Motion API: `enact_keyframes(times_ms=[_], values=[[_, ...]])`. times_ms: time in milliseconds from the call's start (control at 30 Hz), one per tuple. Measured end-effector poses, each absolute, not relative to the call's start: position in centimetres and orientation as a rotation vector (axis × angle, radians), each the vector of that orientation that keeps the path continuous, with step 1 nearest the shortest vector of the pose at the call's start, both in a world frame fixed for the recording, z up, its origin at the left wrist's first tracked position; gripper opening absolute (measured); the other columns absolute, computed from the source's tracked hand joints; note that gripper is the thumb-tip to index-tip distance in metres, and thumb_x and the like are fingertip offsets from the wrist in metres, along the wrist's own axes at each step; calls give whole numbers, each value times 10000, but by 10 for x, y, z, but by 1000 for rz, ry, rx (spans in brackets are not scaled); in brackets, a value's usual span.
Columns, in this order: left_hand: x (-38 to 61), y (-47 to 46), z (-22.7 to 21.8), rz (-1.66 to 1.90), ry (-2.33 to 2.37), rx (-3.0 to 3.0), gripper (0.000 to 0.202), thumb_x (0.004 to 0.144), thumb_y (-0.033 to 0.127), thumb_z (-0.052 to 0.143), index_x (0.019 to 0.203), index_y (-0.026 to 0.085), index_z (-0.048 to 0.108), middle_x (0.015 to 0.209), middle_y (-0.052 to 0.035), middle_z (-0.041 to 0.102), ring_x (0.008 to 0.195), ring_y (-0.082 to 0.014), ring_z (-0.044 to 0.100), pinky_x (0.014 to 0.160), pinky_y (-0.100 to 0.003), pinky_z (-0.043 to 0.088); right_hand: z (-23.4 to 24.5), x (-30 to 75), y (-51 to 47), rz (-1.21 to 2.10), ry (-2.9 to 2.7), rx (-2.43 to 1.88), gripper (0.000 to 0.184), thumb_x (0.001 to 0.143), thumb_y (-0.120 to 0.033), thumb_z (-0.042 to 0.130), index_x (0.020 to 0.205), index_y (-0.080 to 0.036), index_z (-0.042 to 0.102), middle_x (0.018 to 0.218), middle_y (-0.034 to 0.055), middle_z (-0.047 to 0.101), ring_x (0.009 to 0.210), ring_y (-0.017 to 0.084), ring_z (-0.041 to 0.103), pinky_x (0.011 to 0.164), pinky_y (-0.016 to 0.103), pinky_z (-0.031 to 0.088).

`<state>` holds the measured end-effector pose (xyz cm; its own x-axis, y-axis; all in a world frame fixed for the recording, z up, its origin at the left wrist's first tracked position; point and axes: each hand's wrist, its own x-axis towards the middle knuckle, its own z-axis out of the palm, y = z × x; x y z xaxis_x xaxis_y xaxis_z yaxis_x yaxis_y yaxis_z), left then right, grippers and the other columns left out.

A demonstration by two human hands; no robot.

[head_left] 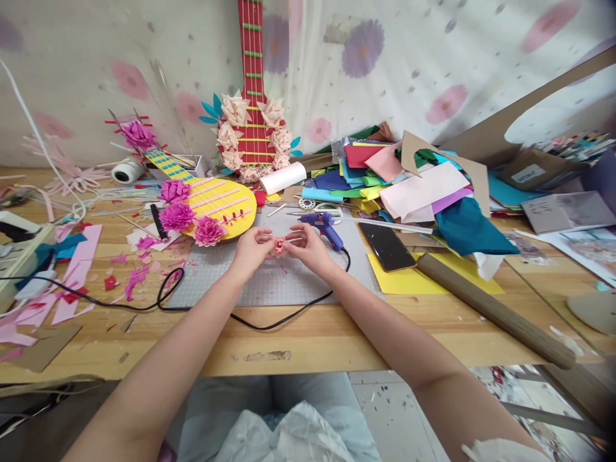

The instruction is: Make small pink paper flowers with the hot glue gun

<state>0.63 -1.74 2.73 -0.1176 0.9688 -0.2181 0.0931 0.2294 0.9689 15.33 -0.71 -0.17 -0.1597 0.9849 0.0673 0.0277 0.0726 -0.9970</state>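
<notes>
Between my fingertips is a small pink-and-red paper flower (279, 246), held low over the grey cutting mat (260, 292). My left hand (252, 250) pinches it from the left, and my right hand (308, 248) grips its other side. Some of the flower is covered by my fingers. Just behind my right hand, a blue hot glue gun (323, 226) lies on the mat. To the left rests a yellow paper guitar (224, 208) with magenta paper flowers (210, 230) along its edge.
A red paper guitar (253, 138) leans upright at the back. Coloured paper (423, 189) is piled at right, near a phone (386, 246) and a long brown tube (495, 308). The black cord (283, 326) loops across the front. Pink scraps (137, 279) litter the left.
</notes>
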Motion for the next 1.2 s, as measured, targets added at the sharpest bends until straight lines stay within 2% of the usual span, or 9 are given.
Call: enact_keyframes(times_ms=[167, 367, 567, 733, 833, 933, 1067, 1133, 1200], values=[[2, -17, 28, 1103, 1465, 1059, 286, 666, 121, 688, 927, 145, 573, 844, -40, 655, 583, -114, 619, 534, -243, 504, 2, 147, 0, 1252, -1354, -1193, 390, 638, -240, 690, 943, -211, 450, 782, -19, 630, 586, 93, 581, 522, 230, 481], [-6, -15, 26, 1116, 1479, 1078, 301, 657, 109, 691, 937, 139, 582, 834, -43, 665, 595, -109, 612, 537, -226, 496, 6, 141, 5, 1246, -1342, -1254, 344, 624, -165, 655, 906, -209, 463, 723, -31, 627, 587, 102, 575, 485, 209, 440], [-7, -16, 26, 1165, 1487, 1003, 129, 771, 194, 593, 894, 152, 585, 810, -42, 668, 647, -132, 631, 507, -212, 480, 8, 138, 6, 1327, -1242, -1202, 316, 617, -169, 640, 880, -201, 468, 711, -34, 609, 559, 94, 559, 412, 175, 373], [-6, -15, 27, 1271, 1479, 913, 96, 841, 244, 507, 884, 162, 531, 820, -41, 655, 635, -127, 624, 465, -198, 457, 14, 140, 4, 1313, -1199, -1210, 305, 606, -150, 628, 862, -201, 470, 696, -35, 608, 576, 96, 568, 449, 189, 413], [-6, -14, 24, 1294, 1503, 932, 152, 853, 309, 509, 921, 174, 493, 874, -50, 643, 703, -138, 634, 478, -198, 472, 15, 142, 3, 1319, -1200, -1206, 309, 603, -158, 632, 865, -203, 474, 705, -32, 612, 583, 100, 572, 462, 199, 427], [-5, -14, 22, 1267, 1524, 991, 276, 867, 444, 472, 930, 177, 497, 946, -81, 623, 811, -172, 639, 505, -217, 495, 15, 144, 2, 1324, -1207, -1183, 314, 603, -169, 642, 867, -205, 475, 710, -34, 613, 580, 97, 568, 468, 202, 436], [-1, -14, 21, 1164, 1449, 921, 474, 812, 624, 457, 968, 179, 504, 906, -79, 625, 729, -180, 649, 541, -270, 518, 11, 147, 3, 1324, -1214, -1145, 323, 601, -172, 651, 869, -208, 474, 706, -41, 614, 600, 95, 581, 515, 213, 471], [1, -15, 22, 1105, 1410, 893, 467, 766, 587, 564, 974, 175, 496, 861, -63, 632, 675, -164, 645, 564, -277, 523, 9, 148, 4, 1330, -1214, -1137, 321, 605, -170, 642, 875, -208, 473, 702, -45, 611, 602, 95, 585, 532, 221, 480], [3, -15, 21, 1078, 1416, 925, 447, 689, 415, 720, 979, 166, 488, 842, -46, 635, 655, -142, 639, 585, -263, 521, 8, 149, 5, 1343, -1216, -1126, 313, 613, -166, 630, 879, -208, 471, 699, -47, 608, 605, 97, 588, 546, 228, 487]])
